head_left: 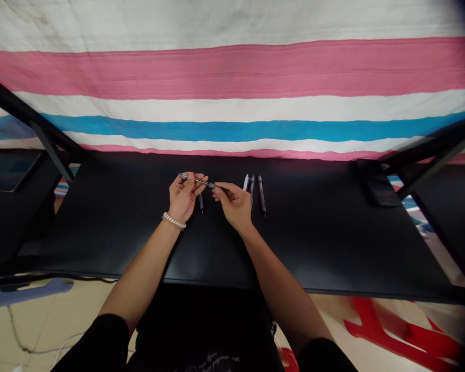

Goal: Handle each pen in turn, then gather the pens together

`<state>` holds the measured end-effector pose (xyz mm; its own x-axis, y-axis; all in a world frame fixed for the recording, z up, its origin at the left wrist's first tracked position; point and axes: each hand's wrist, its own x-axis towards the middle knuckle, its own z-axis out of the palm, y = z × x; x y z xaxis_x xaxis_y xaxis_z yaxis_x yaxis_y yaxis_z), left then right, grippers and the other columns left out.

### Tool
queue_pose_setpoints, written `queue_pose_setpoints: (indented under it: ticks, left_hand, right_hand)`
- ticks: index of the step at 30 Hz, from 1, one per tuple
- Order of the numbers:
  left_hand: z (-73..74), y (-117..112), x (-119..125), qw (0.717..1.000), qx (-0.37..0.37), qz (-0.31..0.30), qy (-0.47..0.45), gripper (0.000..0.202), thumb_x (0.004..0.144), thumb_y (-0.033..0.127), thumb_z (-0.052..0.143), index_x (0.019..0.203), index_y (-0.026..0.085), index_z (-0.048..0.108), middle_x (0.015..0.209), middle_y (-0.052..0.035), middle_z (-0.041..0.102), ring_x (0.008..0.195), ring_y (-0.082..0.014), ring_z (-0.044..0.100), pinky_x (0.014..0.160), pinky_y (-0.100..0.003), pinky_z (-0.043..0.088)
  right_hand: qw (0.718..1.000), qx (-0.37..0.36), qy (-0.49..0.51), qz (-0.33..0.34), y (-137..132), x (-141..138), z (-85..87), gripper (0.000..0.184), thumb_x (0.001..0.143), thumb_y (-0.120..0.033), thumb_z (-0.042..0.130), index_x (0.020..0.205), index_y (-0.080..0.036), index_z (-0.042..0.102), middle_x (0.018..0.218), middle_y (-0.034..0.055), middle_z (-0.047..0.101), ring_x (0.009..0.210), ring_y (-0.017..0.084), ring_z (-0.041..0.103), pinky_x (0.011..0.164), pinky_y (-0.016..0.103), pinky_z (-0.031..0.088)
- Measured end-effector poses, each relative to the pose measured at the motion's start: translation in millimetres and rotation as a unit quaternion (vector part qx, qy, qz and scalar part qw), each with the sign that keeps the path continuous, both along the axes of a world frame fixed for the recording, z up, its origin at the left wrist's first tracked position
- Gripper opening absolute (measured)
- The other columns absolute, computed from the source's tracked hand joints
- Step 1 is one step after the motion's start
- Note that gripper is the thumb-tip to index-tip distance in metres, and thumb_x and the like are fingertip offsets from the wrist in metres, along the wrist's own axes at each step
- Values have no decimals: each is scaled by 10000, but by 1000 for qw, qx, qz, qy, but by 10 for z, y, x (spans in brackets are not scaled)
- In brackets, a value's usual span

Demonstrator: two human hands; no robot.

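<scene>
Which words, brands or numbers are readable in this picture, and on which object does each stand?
None can be read.
On the pen between left hand and right hand: print, if any, too small.
On the pens lying on the black table: too small.
Pale marks on the dark clothing: blurred.

Five pens [262, 195], two hands [183, 199], one bracelet [174, 221], one black table [333, 237].
</scene>
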<state>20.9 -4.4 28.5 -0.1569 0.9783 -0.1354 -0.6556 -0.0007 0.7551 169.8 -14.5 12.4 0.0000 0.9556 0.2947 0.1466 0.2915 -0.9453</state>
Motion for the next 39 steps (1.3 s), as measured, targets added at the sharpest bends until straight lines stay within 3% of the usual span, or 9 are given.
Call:
queue_pose_setpoints:
  ticks: [3,6,13,16,20,24,28,35,39]
  left_hand:
    - [-2,1,-2,1000,-1,0,-4,226,829,298,806,866,176,620,885,-38,768,886,-179,765,873,-327,597]
    - [-1,1,0,1000,-5,1,-3,221,834,301,801,870,181,619,884,-34,764,887,-177,761,874,-329,594]
    - [1,5,6,1000,-14,-3,8,220,843,313,790,878,187,613,888,-26,750,892,-169,753,882,-326,583]
    - [-1,5,7,1000,-10,-4,4,214,843,305,791,878,184,617,888,-25,749,883,-164,752,850,-308,587]
    - [3,5,8,1000,-8,-4,7,215,844,309,790,878,186,617,883,-24,745,885,-164,750,855,-311,587]
    - [5,-2,12,1000,-8,-3,6,229,837,320,796,887,187,617,882,-19,747,883,-159,749,851,-303,588]
    - [0,3,6,1000,2,-6,0,224,833,309,801,879,183,622,875,-21,755,870,-163,756,827,-295,594]
    - [-9,84,-126,997,-31,69,13,195,868,318,767,883,189,622,950,-49,773,938,-179,756,952,-353,561]
    - [0,60,-95,999,-30,30,20,223,848,336,787,900,193,625,947,-46,775,933,-181,756,932,-345,570]
  right_hand:
    - [1000,24,10,-1,-1,1,16,201,854,-386,735,1004,-253,755,1098,77,710,974,203,718,843,378,629]
    - [999,-18,50,10,-4,-4,31,219,878,-410,707,1018,-247,749,915,50,713,798,177,716,719,354,639]
    - [997,-32,67,0,-25,-19,36,223,871,-440,718,987,-253,754,936,52,726,816,183,727,761,375,644]
    - [998,3,57,1,-36,-22,36,198,816,-403,782,950,-258,763,1119,68,718,997,210,722,866,388,633]
    - [997,-34,70,1,-48,-33,56,204,882,-400,710,1010,-249,760,942,53,738,821,180,731,786,383,647]
    - [998,16,60,6,-56,-43,77,210,818,-354,777,1007,-264,770,1160,73,716,1055,216,714,926,398,614]
    - [998,-28,50,-9,-65,-32,77,226,876,-376,716,1050,-243,768,928,50,759,771,174,738,735,355,645]
    - [998,26,-35,-50,-62,38,108,130,870,-298,710,971,-253,778,982,38,780,896,198,743,804,372,643]
    - [997,34,-51,-48,-73,30,112,124,875,-287,705,969,-246,774,962,38,784,865,195,746,796,365,643]
